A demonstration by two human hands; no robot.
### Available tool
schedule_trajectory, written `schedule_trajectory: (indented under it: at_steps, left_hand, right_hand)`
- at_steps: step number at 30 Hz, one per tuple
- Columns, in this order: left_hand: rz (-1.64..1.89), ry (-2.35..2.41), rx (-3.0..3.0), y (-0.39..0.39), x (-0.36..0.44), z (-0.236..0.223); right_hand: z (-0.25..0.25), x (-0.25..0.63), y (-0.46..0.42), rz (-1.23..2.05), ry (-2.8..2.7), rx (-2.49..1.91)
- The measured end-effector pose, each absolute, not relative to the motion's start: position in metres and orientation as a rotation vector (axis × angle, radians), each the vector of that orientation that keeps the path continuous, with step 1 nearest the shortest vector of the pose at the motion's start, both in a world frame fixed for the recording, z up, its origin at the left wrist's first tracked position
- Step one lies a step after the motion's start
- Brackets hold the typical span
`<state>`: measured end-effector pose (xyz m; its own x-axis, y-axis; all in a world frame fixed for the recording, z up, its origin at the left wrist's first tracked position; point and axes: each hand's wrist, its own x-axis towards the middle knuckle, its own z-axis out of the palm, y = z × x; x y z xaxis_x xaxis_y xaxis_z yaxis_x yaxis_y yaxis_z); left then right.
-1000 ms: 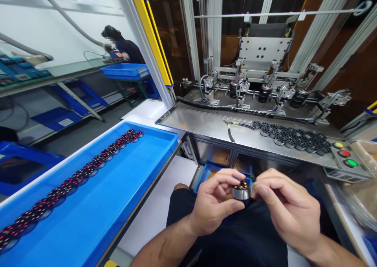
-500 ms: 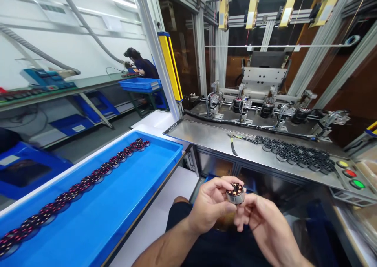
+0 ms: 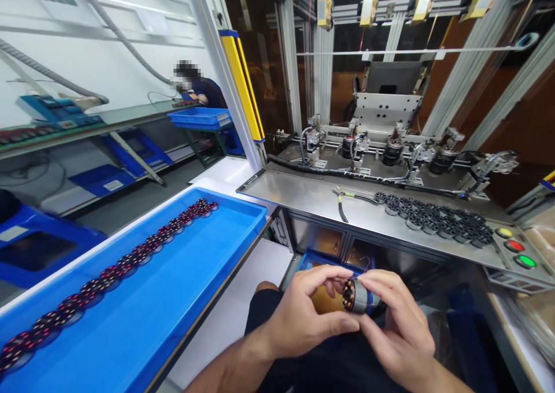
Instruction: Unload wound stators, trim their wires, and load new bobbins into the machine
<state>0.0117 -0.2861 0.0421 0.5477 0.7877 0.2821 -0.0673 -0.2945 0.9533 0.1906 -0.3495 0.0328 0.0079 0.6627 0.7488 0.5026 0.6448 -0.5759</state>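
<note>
A copper-wound motor stator (image 3: 357, 296) is held over my lap, tipped so its wound face points left and its grey rim shows. My right hand (image 3: 396, 318) grips it from the right, fingers on top and thumb beneath. My left hand (image 3: 303, 309) curls around its left side, index fingertip at the upper edge and thumb at the lower edge. Thin wire ends rise behind the stator. To the left, a blue tray (image 3: 173, 300) holds a long row of wound stators (image 3: 115, 273). Black unwound stator cores (image 3: 437, 219) stand grouped on the metal ledge.
Wire cutters (image 3: 342, 202) lie on the metal ledge (image 3: 295, 191). Behind it stands a winding machine (image 3: 388, 110) with several stations. Yellow, red and green buttons (image 3: 515, 245) sit at the right end. A co-worker (image 3: 203, 89) sits at the far left bench.
The stator has been turned from face-up to sideways, wound face left. My right hand has come up onto its right side. The camera view has shifted slightly.
</note>
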Motion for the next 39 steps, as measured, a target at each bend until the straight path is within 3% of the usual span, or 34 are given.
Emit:
schedule_trajectory:
  at_steps: [10, 18, 25, 31, 39]
  left_hand:
    - [1.061, 0.654, 1.69, -0.289, 0.016, 0.037]
    - [0.989, 0.447, 1.22, -0.294, 0.026, 0.027]
    - [1.31, 0.478, 2.0, -0.285, 0.014, 0.036]
    - [1.216, 0.361, 2.316, -0.283, 0.01, 0.045]
    - [1.055, 0.272, 2.081, -0.289, -0.006, 0.048]
  right_hand:
    - [0.035, 0.196, -0.357, 0.382, -1.675, -0.933]
    - [0.042, 0.181, -0.356, 0.451, -1.452, -1.069]
    - [0.026, 0.224, -0.359, 0.651, -1.288, -1.265]
    - [0.069, 0.217, -0.355, 0.88, -1.785, -1.243]
    - [0.075, 0.242, -0.336, 0.498, -2.243, -1.021]
